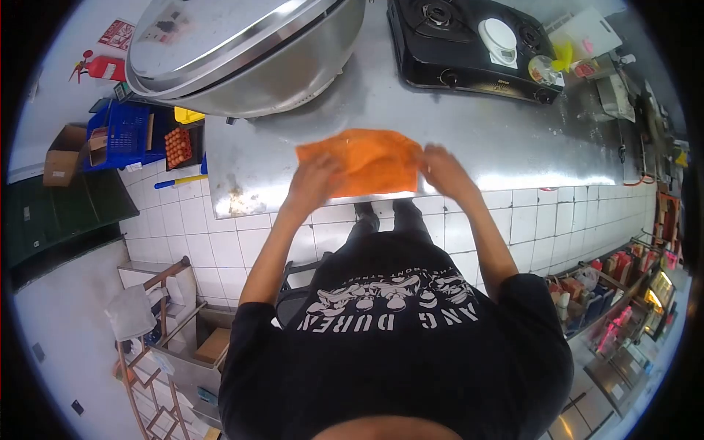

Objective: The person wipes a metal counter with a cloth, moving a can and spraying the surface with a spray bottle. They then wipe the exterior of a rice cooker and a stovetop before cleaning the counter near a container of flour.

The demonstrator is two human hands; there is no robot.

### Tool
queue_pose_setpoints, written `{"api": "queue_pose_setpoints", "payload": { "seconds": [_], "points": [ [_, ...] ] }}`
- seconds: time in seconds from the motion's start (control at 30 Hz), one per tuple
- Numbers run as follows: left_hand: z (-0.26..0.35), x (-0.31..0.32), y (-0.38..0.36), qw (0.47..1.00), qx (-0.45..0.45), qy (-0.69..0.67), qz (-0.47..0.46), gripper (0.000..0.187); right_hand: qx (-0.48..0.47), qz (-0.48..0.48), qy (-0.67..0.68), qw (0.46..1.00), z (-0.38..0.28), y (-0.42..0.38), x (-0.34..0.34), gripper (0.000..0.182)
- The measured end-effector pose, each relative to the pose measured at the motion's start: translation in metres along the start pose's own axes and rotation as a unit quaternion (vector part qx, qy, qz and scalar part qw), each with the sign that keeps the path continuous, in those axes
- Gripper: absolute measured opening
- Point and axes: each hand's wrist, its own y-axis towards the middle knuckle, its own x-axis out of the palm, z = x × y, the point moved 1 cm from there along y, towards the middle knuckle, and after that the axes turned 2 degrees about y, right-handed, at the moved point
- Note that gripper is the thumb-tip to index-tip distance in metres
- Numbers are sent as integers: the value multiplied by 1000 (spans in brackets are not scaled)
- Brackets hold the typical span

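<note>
An orange cloth [378, 163] is spread at the near edge of a steel table [513, 147], its surface slightly rumpled. My left hand [319, 177] lies over the cloth's left part, its fingers smeared by motion, with a corner of the fabric sticking out past it. At the right edge of the cloth, my right hand [441, 170] has its fingers closed on the border near the upper corner.
A large steel lidded vessel [257, 81] stands at the table's back left. Behind on the right is a black gas stove [440, 62] bearing a white kitchen scale [499, 40]. Left of the table are a blue crate [121, 136] and a tray of eggs [178, 147].
</note>
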Motion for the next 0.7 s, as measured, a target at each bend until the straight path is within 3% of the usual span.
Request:
{"api": "queue_pose_setpoints", "payload": {
  "seconds": [0.03,0.07,0.1,0.17,0.23,0.3,0.4,0.47,0.53,0.67,0.7],
  "points": [
    [2,7,-12,1000,-1,-4,-2,24,67,-106,-26,992,5,-13,16,16],
    [2,12,-20,995,-58,-46,-67,23,84,-179,6,980,-2,-14,13,20],
    [1,19,-26,980,-115,-89,-135,23,106,-125,25,986,-11,-12,13,27],
    [-6,40,-18,978,-149,-98,-104,29,128,-72,46,988,-28,6,31,34],
    [-7,66,-11,976,-179,-107,-68,36,8,214,17,977,-39,44,67,53],
    [-7,91,-3,977,-159,116,85,48,31,187,-86,978,-57,66,100,67],
    [-16,113,-17,979,-142,140,32,55,65,168,-48,983,-57,57,165,67],
    [-18,113,-12,983,-130,125,36,54,86,165,-53,981,-58,51,170,68],
    [-21,115,1,984,-127,124,-16,55,112,156,-56,980,-47,63,171,69],
    [-44,114,64,983,-106,147,-28,54,145,203,-52,967,-28,131,154,72],
    [-56,112,79,993,-120,-14,17,54,151,217,-50,963,-21,151,146,73]
  ]
}}
